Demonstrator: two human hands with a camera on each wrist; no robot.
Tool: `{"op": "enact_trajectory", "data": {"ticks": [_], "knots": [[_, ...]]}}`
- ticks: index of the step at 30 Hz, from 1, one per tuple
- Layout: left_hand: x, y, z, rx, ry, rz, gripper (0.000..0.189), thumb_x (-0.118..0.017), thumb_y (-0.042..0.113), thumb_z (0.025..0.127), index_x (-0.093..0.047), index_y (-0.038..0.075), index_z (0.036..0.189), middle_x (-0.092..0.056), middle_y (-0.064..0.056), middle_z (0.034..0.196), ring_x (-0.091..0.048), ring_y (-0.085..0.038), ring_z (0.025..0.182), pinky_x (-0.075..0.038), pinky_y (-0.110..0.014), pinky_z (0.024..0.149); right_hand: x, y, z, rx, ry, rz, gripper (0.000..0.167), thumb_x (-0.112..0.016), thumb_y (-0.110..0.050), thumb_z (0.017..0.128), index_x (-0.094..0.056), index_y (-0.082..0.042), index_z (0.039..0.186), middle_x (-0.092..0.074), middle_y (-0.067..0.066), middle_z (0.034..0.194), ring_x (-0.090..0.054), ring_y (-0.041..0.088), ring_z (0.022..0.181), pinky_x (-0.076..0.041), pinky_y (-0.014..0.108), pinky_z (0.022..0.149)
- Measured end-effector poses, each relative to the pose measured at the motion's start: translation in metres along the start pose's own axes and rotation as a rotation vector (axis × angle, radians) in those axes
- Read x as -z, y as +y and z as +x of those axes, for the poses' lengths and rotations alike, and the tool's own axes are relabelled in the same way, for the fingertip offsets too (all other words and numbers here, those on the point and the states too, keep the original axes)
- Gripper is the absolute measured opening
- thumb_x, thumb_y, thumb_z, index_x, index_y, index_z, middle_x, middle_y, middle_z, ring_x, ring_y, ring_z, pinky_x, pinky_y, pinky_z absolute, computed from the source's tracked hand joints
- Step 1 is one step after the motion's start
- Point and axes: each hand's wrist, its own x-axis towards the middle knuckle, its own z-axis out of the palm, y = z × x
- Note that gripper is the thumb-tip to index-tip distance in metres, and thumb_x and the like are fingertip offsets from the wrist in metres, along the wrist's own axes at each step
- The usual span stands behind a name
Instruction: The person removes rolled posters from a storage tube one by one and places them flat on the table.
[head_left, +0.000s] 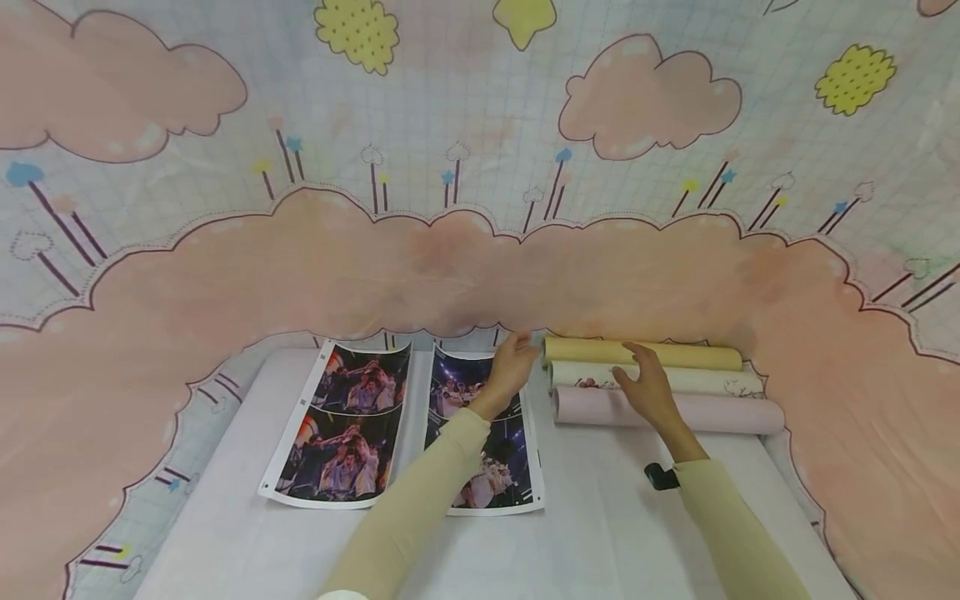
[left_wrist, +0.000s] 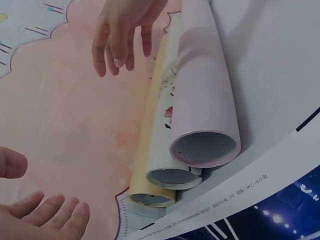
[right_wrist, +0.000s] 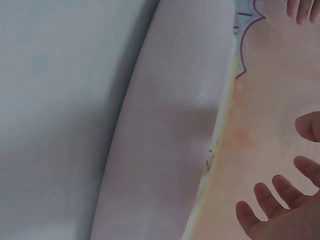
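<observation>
Three paper rolls lie side by side: a yellow roll (head_left: 712, 357) at the back, a white roll with a floral print (head_left: 693, 381) in the middle, and a pink roll (head_left: 720, 414) in front. Their hollow ends show in the left wrist view. My right hand (head_left: 651, 392) hovers over the rolls with fingers spread and nothing in its grasp. Beside the rolls' left ends is my left hand (head_left: 512, 373), fingers loosely bent and holding nothing. It overlaps the top of the right photo sheet (head_left: 521, 450) in the head view, and my sleeve hides part of that sheet.
Another photo sheet (head_left: 341, 454) with two pictures lies to the left on the white table (head_left: 600, 533). A small black object (head_left: 662, 477) shows beside my right wrist. Behind the table hangs a patterned cloth (head_left: 465, 275) with clouds and stars, which also flanks both sides.
</observation>
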Motion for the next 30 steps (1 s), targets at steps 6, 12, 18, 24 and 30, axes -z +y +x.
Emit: {"op": "enact_trajectory", "data": {"ticks": [6,12,18,24,30], "knots": [[-0.014,-0.009,0.011,0.053,-0.04,0.049,0.049,-0.053,0.017,0.095,-0.047,0.003,0.141,-0.052,-0.018,0.143,-0.05,-0.031,0.134,-0.043,-0.042,0.11,-0.005,0.011,0.011,0.038,-0.003,-0.076,0.055,-0.057,-0.02,0.099,-0.038,0.001,0.145,-0.032,0.032,0.15,-0.034,0.051,0.136,-0.031,0.066,0.108],[-0.023,-0.012,0.019,0.079,-0.052,0.017,0.05,-0.053,0.017,0.093,-0.047,0.003,0.14,-0.051,-0.018,0.145,-0.048,-0.031,0.136,-0.042,-0.042,0.111,-0.006,0.018,0.018,0.048,-0.039,-0.101,0.056,-0.058,-0.024,0.098,-0.038,-0.001,0.146,-0.031,0.031,0.151,-0.035,0.053,0.133,-0.031,0.069,0.105],[-0.032,-0.018,0.026,0.131,-0.052,0.039,0.054,-0.052,0.016,0.095,-0.042,0.0,0.145,-0.046,-0.02,0.149,-0.045,-0.035,0.137,-0.04,-0.045,0.112,-0.011,0.025,0.024,0.032,-0.071,-0.125,0.059,-0.06,-0.028,0.096,-0.039,-0.004,0.146,-0.031,0.027,0.153,-0.033,0.051,0.136,-0.03,0.069,0.106],[-0.044,-0.02,0.032,0.156,-0.083,0.119,0.066,-0.051,0.02,0.094,-0.027,0.003,0.154,-0.032,-0.018,0.158,-0.031,-0.035,0.146,-0.028,-0.047,0.12,-0.019,0.031,0.033,0.034,-0.075,-0.176,0.061,-0.06,-0.027,0.095,-0.039,-0.002,0.146,-0.03,0.028,0.154,-0.029,0.053,0.139,-0.026,0.068,0.11],[-0.05,-0.023,0.034,0.214,-0.101,0.117,0.068,-0.048,0.019,0.096,-0.02,0.002,0.155,-0.028,-0.019,0.16,-0.027,-0.035,0.148,-0.023,-0.046,0.122,-0.025,0.037,0.037,0.034,-0.103,-0.232,0.065,-0.065,-0.029,0.093,-0.038,-0.002,0.146,-0.03,0.027,0.154,-0.029,0.051,0.14,-0.015,0.067,0.116]]}}
